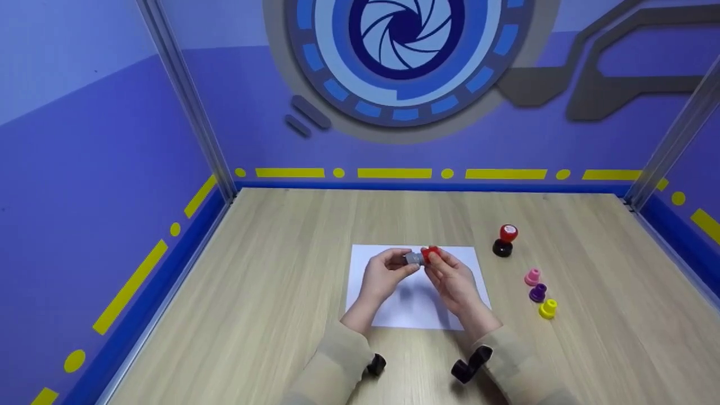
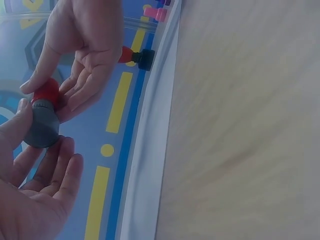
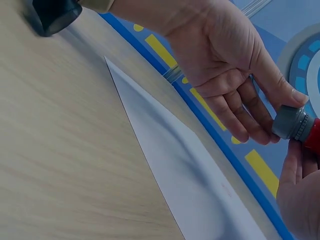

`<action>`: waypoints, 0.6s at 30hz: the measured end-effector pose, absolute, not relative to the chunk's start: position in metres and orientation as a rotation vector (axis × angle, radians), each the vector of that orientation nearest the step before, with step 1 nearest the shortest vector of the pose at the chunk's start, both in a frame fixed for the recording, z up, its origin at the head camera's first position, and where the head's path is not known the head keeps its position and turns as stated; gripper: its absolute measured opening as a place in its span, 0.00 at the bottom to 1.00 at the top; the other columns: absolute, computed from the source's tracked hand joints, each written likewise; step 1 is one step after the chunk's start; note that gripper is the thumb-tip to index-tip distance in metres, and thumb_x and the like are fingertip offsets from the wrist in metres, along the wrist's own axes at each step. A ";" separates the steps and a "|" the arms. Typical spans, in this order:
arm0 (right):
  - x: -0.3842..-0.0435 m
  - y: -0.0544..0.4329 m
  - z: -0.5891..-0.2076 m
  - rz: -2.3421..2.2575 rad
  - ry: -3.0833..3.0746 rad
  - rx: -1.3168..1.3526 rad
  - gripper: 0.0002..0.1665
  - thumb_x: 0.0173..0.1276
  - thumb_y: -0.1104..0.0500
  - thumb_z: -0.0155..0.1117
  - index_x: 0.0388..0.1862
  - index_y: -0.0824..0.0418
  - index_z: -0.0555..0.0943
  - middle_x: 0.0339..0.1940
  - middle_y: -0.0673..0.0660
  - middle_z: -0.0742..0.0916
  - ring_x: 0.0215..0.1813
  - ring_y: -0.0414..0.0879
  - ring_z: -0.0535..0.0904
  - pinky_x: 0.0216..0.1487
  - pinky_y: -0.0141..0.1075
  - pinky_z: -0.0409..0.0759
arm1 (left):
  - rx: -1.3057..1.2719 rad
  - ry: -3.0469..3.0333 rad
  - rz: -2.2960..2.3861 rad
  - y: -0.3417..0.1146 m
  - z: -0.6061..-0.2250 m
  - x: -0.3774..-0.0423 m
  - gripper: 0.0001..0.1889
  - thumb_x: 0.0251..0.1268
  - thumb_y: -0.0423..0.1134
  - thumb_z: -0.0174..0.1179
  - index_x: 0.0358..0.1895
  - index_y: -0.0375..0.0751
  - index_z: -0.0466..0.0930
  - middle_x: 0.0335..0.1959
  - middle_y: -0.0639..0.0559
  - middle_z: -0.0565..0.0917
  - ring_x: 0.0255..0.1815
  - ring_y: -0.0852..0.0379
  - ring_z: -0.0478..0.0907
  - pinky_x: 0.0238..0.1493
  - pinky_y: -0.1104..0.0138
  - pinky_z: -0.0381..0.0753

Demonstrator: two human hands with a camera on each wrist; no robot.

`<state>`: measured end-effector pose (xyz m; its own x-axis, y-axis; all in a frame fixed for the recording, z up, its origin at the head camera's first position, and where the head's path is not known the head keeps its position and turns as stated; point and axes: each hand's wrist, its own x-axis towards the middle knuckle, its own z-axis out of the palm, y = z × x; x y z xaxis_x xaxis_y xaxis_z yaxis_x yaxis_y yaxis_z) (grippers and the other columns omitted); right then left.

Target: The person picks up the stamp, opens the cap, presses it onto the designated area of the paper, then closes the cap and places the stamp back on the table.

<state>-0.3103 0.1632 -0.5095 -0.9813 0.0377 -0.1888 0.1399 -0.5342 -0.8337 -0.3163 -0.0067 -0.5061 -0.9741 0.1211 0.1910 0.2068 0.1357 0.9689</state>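
Observation:
Both hands are raised over a white sheet of paper (image 1: 416, 306), holding one small stamp between them. My left hand (image 1: 382, 277) pinches the stamp's grey end (image 2: 44, 125) between thumb and fingers. On the other side, my right hand (image 1: 457, 284) pinches its red end (image 1: 430, 253). Grey and red parts meet in line at a ridged collar (image 3: 303, 126); whether they are fastened together I cannot tell. The stamping face is hidden. A faint reddish mark (image 3: 226, 190) shows on the paper in the right wrist view.
Right of the paper stands another stamp with a red knob (image 1: 508, 233) and black base (image 1: 502, 248). Nearer lie pink (image 1: 532, 277), purple (image 1: 538, 292) and yellow (image 1: 548, 309) stepped pieces. Blue-purple panels (image 1: 225, 118) wall the wooden table (image 1: 253, 292) at the back and sides.

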 end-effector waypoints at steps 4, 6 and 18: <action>-0.313 0.168 -0.506 -2.713 1.477 0.250 0.04 0.76 0.63 0.62 0.43 0.54 0.82 0.37 0.44 0.92 0.43 0.35 0.88 0.52 0.28 0.86 | -0.341 -2.375 -1.995 -0.010 -0.505 -0.318 0.27 0.62 0.37 0.74 0.63 0.30 0.81 0.50 0.39 0.90 0.52 0.48 0.89 0.54 0.65 0.88; -0.315 0.175 -0.501 -2.748 1.521 0.188 0.11 0.76 0.66 0.61 0.38 0.52 0.84 0.37 0.43 0.92 0.43 0.34 0.88 0.50 0.27 0.86 | -0.329 -2.447 -1.950 -0.015 -0.503 -0.319 0.31 0.63 0.37 0.73 0.67 0.28 0.76 0.54 0.37 0.88 0.56 0.45 0.88 0.57 0.62 0.87; -0.319 0.271 -0.465 -2.151 2.725 0.441 0.31 0.64 0.51 0.78 0.64 0.59 0.82 0.43 0.39 0.87 0.46 0.31 0.81 0.45 0.18 0.80 | -0.185 -3.181 -1.020 -0.039 -0.500 -0.318 0.49 0.61 0.47 0.75 0.78 0.27 0.58 0.81 0.31 0.57 0.85 0.37 0.49 0.85 0.50 0.53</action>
